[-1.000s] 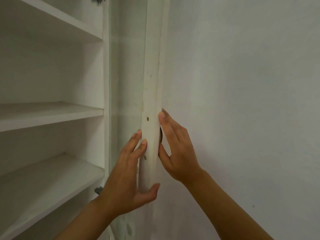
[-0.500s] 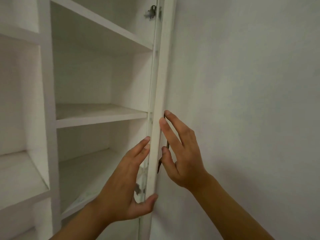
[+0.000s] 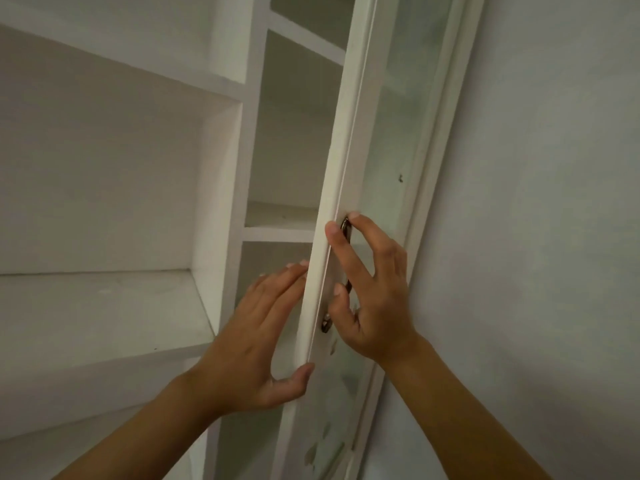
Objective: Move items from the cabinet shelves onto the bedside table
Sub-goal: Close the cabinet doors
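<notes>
The white cabinet door (image 3: 341, 161) with a glass pane (image 3: 391, 133) stands partly swung out from the wall. My left hand (image 3: 252, 334) lies with straight fingers on the door's inner side, and its thumb touches the door's edge. My right hand (image 3: 370, 292) rests with spread fingers on the outer face, over the dark metal handle (image 3: 325, 323). The cabinet shelves (image 3: 104, 306) in view hold no items. The bedside table is out of view.
A white upright divider (image 3: 239, 174) splits the cabinet into a wide left bay and a narrow right bay with its own shelf (image 3: 277, 230). A plain pale wall (image 3: 536, 202) fills the right side, close behind the door.
The door has swung away from the wall toward the cabinet, with both hands staying on it. More of the left shelves and the glass pane have come into view.
</notes>
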